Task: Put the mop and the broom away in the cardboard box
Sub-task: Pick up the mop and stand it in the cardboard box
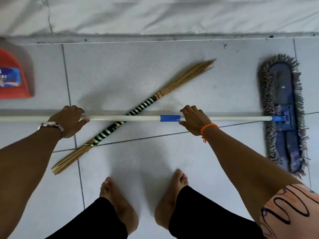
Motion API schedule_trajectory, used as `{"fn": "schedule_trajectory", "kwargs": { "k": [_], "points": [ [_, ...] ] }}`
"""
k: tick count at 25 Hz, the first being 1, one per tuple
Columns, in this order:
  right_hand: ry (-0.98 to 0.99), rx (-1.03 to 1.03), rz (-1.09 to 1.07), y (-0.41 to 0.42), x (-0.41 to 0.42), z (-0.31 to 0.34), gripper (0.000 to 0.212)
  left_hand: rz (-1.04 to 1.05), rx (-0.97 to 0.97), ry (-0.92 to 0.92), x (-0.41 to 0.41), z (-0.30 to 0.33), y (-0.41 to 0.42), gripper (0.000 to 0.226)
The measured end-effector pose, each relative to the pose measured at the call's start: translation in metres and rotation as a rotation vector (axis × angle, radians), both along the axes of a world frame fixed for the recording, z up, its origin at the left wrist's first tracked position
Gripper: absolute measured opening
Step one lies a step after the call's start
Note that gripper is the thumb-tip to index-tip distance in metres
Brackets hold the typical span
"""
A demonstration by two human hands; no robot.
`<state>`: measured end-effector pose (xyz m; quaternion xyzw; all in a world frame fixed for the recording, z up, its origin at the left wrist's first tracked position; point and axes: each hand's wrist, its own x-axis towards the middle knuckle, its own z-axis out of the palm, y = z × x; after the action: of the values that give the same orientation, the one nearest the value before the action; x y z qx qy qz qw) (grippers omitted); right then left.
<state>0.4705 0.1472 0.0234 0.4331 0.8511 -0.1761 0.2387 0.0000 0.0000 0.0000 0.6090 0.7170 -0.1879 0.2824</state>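
White tile floor (198, 83) fills most of the frame as a barefoot person bends over a mop (283, 116) lying across it. The mop's white pole (129, 118) runs level from the left edge of the frame to the blue fringed head at right, which lies flat on the tiles with its long side running up and down the picture. The left hand (69, 120), a watch on its wrist, is wrapped over the pole at centre left; the right hand (194, 119), an orange thread bracelet at its wrist, is curled around the pole just right of a blue tape band (170, 118). Both hands are closed on the pole.

Under the pole lies the broom (138, 107), a bundle of straw sticks bound in green-and-white striped wrapping, set on a diagonal from lower left to upper centre. The pole crosses above its striped middle, between the two hands; whether the two touch cannot be told.

A red dustpan (15, 75) sits at the left edge, well apart from the broom's tips. Along the top of the frame a raised grey ledge (155, 37) bounds the floor, with pale sheeting (172, 14) beyond it. Bare tile lies between the ledge and the broom's upper tips, and between the broom and the mop head. The person's feet (120, 202) stand at lower centre, just below the crossed handles. No cardboard box is in view.
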Motion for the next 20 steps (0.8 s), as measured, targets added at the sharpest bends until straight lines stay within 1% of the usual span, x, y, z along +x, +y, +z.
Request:
{"fn": "schedule_trajectory", "kwargs": {
  "k": [3, 6, 8, 9, 10, 11, 13, 15, 20],
  "points": [
    [-0.038, -0.036, 0.058, -0.004, -0.004, -0.022, 0.047, -0.021, 0.059, -0.031, -0.005, -0.018, -0.004, 0.039],
    [-0.099, -0.077, 0.093, 0.000, -0.008, -0.035, 0.037, -0.015, 0.037, -0.086, -0.001, -0.020, -0.007, 0.035],
    [-0.161, -0.106, 0.123, 0.009, -0.009, -0.035, 0.027, -0.053, 0.024, -0.099, -0.002, -0.012, -0.010, 0.037],
    [-0.171, -0.137, 0.124, 0.011, -0.010, -0.032, 0.026, -0.065, 0.039, -0.093, -0.003, -0.007, -0.014, 0.039],
    [-0.167, -0.183, 0.111, 0.012, -0.010, -0.025, 0.027, -0.079, 0.069, -0.070, -0.003, 0.005, -0.016, 0.042],
    [-0.152, -0.210, 0.096, 0.013, -0.009, -0.017, 0.028, -0.110, 0.151, -0.036, 0.000, 0.017, -0.018, 0.043],
    [-0.120, -0.220, 0.065, 0.017, -0.004, 0.011, 0.030, -0.197, 0.352, 0.070, 0.007, 0.057, -0.018, 0.047],
    [-0.098, -0.225, 0.037, 0.025, 0.001, 0.053, 0.029, -0.240, 0.525, 0.151, 0.017, 0.114, -0.013, 0.048],
    [-0.073, -0.260, -0.049, 0.026, 0.003, 0.195, 0.025, -0.212, 0.746, 0.315, 0.046, 0.304, 0.007, 0.047]
  ]
}}
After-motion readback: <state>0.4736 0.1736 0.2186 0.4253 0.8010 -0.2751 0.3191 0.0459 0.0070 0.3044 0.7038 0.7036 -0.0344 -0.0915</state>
